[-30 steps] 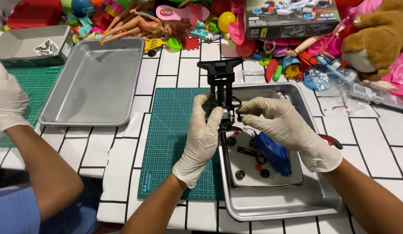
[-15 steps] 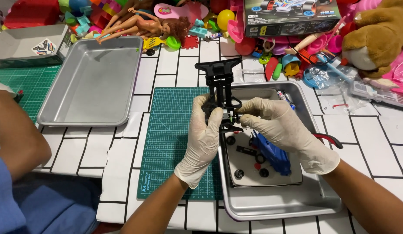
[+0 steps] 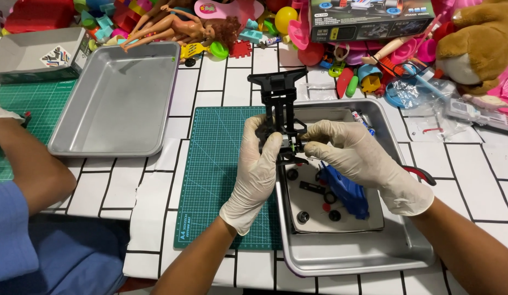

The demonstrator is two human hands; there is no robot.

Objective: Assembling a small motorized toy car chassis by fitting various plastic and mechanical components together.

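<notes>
Black toy car frame (image 3: pixel 279 112) sits between both gloved hands, held above the near edge of a metal tray (image 3: pixel 352 257) and the green cutting mat (image 3: pixel 216 180). The left hand (image 3: pixel 258 166) is closed around the frame's near end from the left, fingers curled over it; the right hand (image 3: pixel 355 155) pinches the same end from the right with thumb and fingertips, the other fingers loosely spread. It looks like light, stiff moulded plastic with thin struts and a wide bar at the far end, so it probably flexes or snaps if squeezed hard; the thicker middle spine seems the safest place to grip. Under the hands, the tray holds a white sheet (image 3: pixel 314 205) with small black wheels (image 3: pixel 303 217), a blue car body (image 3: pixel 347 191) and a few tiny dark and red bits. A second metal tray (image 3: pixel 120 98) to the left on the counter (image 3: pixel 472 175) shows nothing inside. Another person's arm (image 3: pixel 27 164) rests at far left. Toys pile along the far edge.
</notes>
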